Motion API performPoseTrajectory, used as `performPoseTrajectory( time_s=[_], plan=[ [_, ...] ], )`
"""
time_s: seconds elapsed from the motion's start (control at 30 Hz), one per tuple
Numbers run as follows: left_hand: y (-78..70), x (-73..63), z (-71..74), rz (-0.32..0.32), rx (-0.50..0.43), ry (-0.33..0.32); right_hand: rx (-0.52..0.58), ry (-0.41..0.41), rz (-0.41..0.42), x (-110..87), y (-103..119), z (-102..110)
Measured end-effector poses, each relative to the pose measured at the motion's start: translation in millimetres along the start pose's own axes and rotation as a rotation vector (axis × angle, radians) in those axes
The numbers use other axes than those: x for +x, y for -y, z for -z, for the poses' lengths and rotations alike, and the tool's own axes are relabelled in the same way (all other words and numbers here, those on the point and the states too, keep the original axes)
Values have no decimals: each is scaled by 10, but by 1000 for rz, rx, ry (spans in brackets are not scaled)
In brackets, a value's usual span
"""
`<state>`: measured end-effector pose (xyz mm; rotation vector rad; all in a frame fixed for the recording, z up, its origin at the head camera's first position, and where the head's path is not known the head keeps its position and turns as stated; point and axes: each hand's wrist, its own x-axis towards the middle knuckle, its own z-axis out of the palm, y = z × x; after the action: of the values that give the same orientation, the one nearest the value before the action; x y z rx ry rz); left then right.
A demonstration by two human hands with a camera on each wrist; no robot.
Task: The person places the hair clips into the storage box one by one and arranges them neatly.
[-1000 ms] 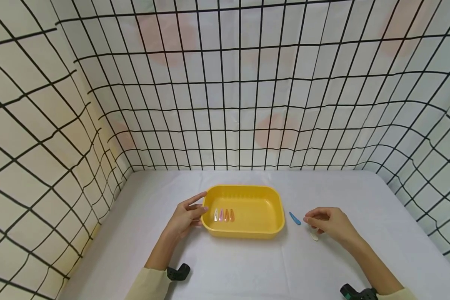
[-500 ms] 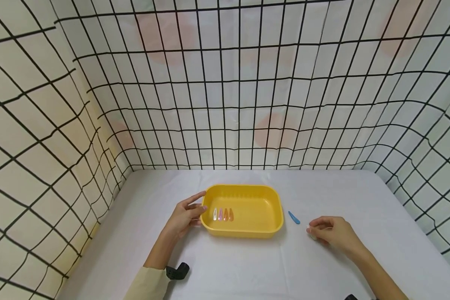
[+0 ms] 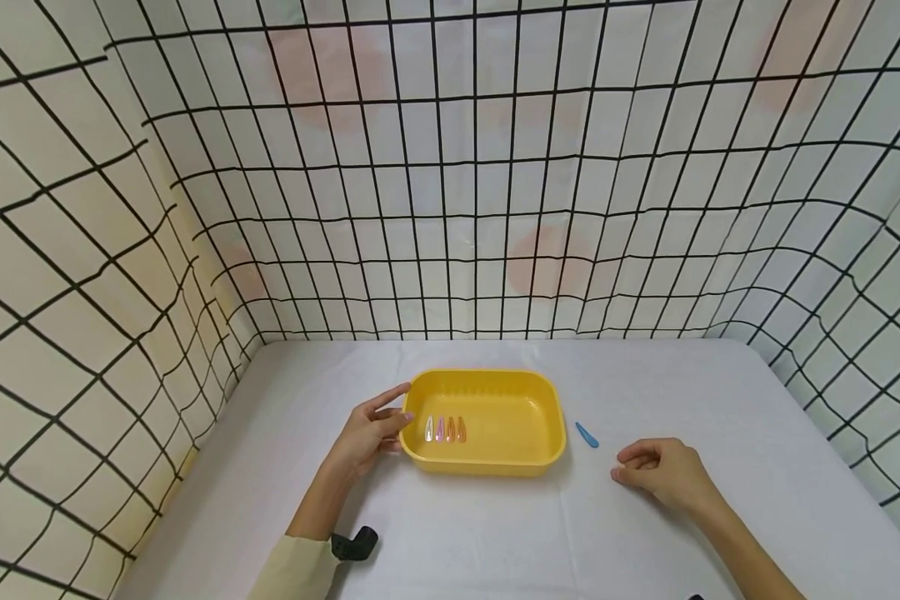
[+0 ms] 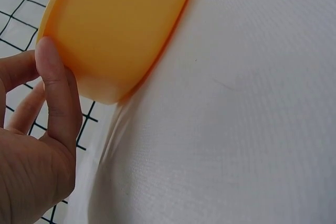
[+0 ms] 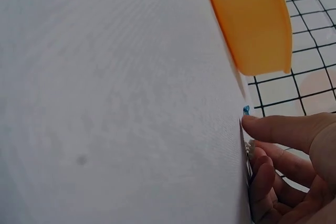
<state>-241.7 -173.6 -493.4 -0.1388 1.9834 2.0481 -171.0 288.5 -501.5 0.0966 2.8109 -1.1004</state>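
My left hand (image 3: 370,435) grips the left end of a yellow tray (image 3: 487,468), the thumb over its rim and the other fingers along the outside. Several small snap hair clips (image 3: 451,429), one silvery, one pink-purple and the rest orange, lie side by side inside the tray. My right hand (image 3: 663,473) is low over the tabletop to the right, fingers curled in toward the thumb. A whitish beaded hair clip (image 5: 250,148) shows at its fingertips in the right wrist view; the head view hides it. Left of those fingertips lies a blue hair clip (image 3: 587,435).
A white cloth covers the table (image 3: 487,533). Black wire grid panels (image 3: 480,217) backed with pale fabric stand along the back and both sides. The tray sits between the two hands.
My right hand has come down and toward me over the whitish hair clip, which is now hidden in the head view. My left hand, the tray and the blue clip have stayed put.
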Motion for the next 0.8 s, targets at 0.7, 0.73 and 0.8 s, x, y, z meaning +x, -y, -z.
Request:
performPoseTrajectory(
  time_s=[0.7, 0.73, 0.8],
  plan=[
    [9, 7, 3, 4, -1, -1, 21, -22, -9, -3, 34, 47],
    [8, 8, 4, 4, -1, -1, 22, -19, -7, -1, 40, 53],
    [6, 9, 5, 3, -2, -2, 38, -12, -3, 5, 52, 60]
  ],
)
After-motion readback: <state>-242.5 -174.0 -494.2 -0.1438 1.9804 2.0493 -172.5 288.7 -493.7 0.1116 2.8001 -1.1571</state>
